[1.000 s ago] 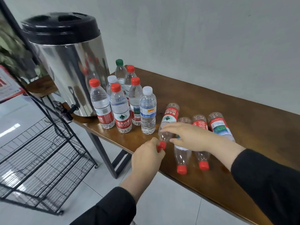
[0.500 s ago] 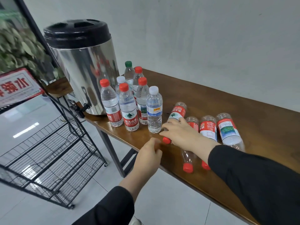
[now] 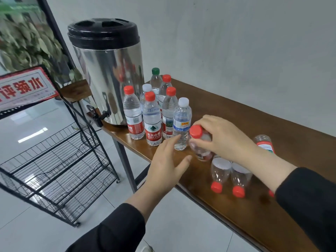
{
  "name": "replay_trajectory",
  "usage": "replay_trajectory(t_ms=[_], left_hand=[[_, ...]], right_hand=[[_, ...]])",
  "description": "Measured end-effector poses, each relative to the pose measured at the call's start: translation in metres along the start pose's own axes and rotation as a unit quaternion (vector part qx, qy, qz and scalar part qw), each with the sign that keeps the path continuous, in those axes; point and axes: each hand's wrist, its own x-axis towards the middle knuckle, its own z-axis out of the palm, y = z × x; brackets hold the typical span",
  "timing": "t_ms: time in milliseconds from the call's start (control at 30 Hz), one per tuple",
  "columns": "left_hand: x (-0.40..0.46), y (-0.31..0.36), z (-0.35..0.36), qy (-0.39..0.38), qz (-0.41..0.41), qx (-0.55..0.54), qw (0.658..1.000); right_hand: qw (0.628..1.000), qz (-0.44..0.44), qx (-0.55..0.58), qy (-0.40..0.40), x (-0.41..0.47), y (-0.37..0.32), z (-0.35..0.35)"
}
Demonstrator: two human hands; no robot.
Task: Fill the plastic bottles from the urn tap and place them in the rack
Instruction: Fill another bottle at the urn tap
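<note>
— So where has the empty clear plastic bottle with the red cap (image 3: pixel 200 140) got to?

— Off the table. A second ago it lay on its side with the others; now the right hand (image 3: pixel 223 137) has tipped it up and lifted it, cap toward the camera, fingers and thumb curled round its upper body just below the cap.

— And the left hand (image 3: pixel 167 160)?

— Half a second back it was a loose fist at the table's edge. Now it is spread, fingers straight, holding nothing, reaching toward the lifted bottle and close to it but apart.

— What does that mean for the job?

— I'd judge this is the start of one fill cycle: a bottle picked, cap still on. The left hand looks set to take the bottle or the cap, so unscrewing likely comes next, though that's a guess.

— Where must it go?

— To the black tap (image 3: pixel 97 117) low on the tall steel urn with the black lid (image 3: pixel 109 75), which stands at the far left end of the brown wooden table (image 3: pixel 254 135). After that, the black wire rack (image 3: pixel 60 160) on the floor left of the table; I see no bottles on its shelves.

— Anything in the way?

— A cluster of upright capped bottles (image 3: pixel 152 117) stands between the hands and the urn. Two more empties (image 3: pixel 229 175) lie just under the right wrist, and another (image 3: pixel 264 142) beyond it.
</note>
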Motion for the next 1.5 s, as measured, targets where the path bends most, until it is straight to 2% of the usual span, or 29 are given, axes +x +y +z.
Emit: replay_trajectory(t_ms=[67, 133, 200, 267, 367, 533, 633, 700, 900, 1000, 1100, 1167, 1233, 1300, 1367, 1433, 1500], left_hand=[[0.005, 0.015, 0.001, -0.005, 0.022, -0.038, 0.999], [0.007, 0.031, 0.000, -0.006, 0.003, -0.100, 0.995], [0.006, 0.036, -0.003, 0.035, -0.025, -0.130, 0.991], [0.003, 0.031, -0.011, 0.066, -0.031, -0.124, 0.990], [-0.006, 0.016, -0.031, 0.061, -0.046, -0.118, 0.990], [-0.023, -0.023, -0.082, 0.048, -0.063, -0.111, 0.991], [-0.031, -0.054, -0.121, 0.009, -0.090, -0.151, 0.984], [-0.034, -0.072, -0.145, -0.015, -0.110, -0.146, 0.983], [-0.027, -0.136, -0.195, -0.011, -0.126, -0.123, 0.984], [-0.014, -0.167, -0.224, -0.031, -0.126, -0.169, 0.977], [0.003, -0.195, -0.248, -0.056, -0.136, -0.234, 0.961], [0.016, -0.214, -0.258, -0.080, -0.140, -0.273, 0.949], [0.027, -0.234, -0.263, -0.107, -0.143, -0.284, 0.942], [0.036, -0.257, -0.263, -0.131, -0.167, -0.275, 0.938], [0.042, -0.282, -0.255, -0.144, -0.197, -0.235, 0.941], [0.045, -0.305, -0.241, -0.152, -0.227, -0.192, 0.943], [0.049, -0.321, -0.224, -0.162, -0.247, -0.194, 0.935]], right_hand=[[0.996, 0.033, 0.081, 0.035, -0.002, -0.015, -0.014], [0.986, 0.066, 0.143, 0.054, -0.002, -0.029, -0.020], [0.978, 0.090, 0.183, 0.047, 0.001, -0.043, -0.022], [0.979, 0.094, 0.178, 0.034, 0.009, -0.055, -0.022], [0.986, 0.088, 0.142, 0.021, 0.027, -0.071, -0.017], [0.984, 0.017, 0.161, -0.073, 0.064, -0.110, 0.008], [0.970, -0.055, 0.174, -0.163, 0.092, -0.133, 0.019], [0.963, -0.087, 0.143, -0.210, 0.112, -0.150, 0.028], [0.980, -0.104, 0.070, -0.155, 0.173, -0.205, 0.079], [0.966, -0.129, 0.123, -0.185, 0.205, -0.219, 0.095], [0.953, -0.176, 0.119, -0.216, 0.237, -0.225, 0.106], [0.953, -0.190, 0.122, -0.203, 0.254, -0.229, 0.111], [0.965, -0.168, 0.137, -0.150, 0.266, -0.231, 0.114], [0.975, -0.087, 0.187, -0.078, 0.275, -0.229, 0.116], [0.967, 0.003, 0.255, 0.011, 0.283, -0.226, 0.121], [0.973, 0.062, 0.215, 0.052, 0.289, -0.220, 0.126], [0.986, 0.103, 0.124, 0.028, 0.293, -0.217, 0.131]])
